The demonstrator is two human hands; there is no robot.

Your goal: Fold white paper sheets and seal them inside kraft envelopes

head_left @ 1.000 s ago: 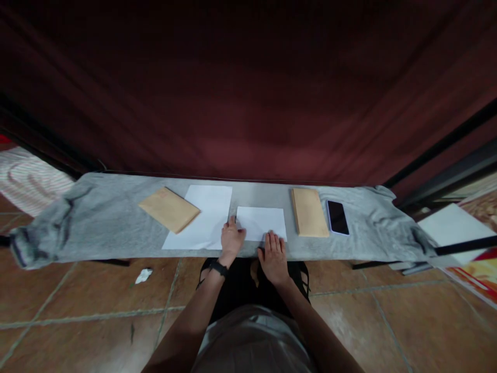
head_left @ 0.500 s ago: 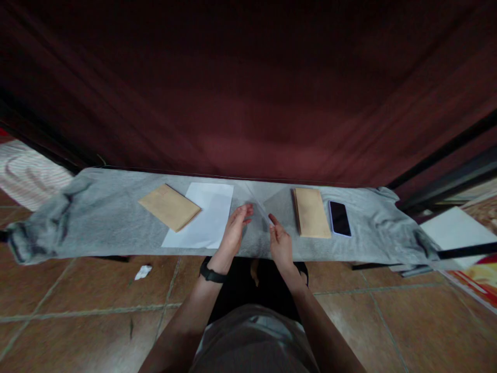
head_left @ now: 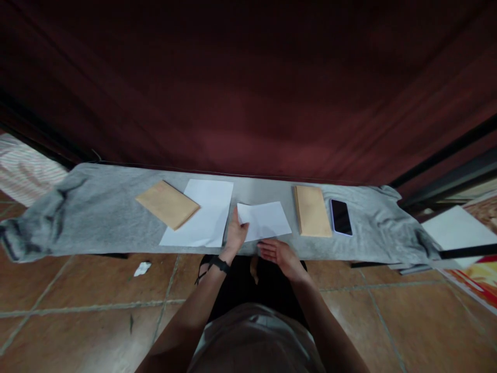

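Note:
A folded white paper (head_left: 267, 220) lies slightly askew on the grey cloth (head_left: 97, 212) that covers a narrow bench. My left hand (head_left: 235, 234), with a black band on the wrist, pinches the paper's left edge, thumb on top. My right hand (head_left: 277, 252) is just below the paper's near edge, fingers stretched out towards the left and touching or nearly touching it. To the left lies a stack of white sheets (head_left: 205, 212) with a brown envelope (head_left: 167, 204) overlapping its corner.
A pile of brown envelopes (head_left: 311, 211) and a black phone (head_left: 340, 217) lie to the right of the paper. A dark red curtain (head_left: 248, 93) hangs right behind the bench. A crumpled scrap (head_left: 142, 268) is on the tiled floor. A white board (head_left: 454, 228) sits at far right.
The folded paper lay flat under both hands, was lifted on edge between them, and now lies down again, turned a little. My right hand has dropped to its near edge.

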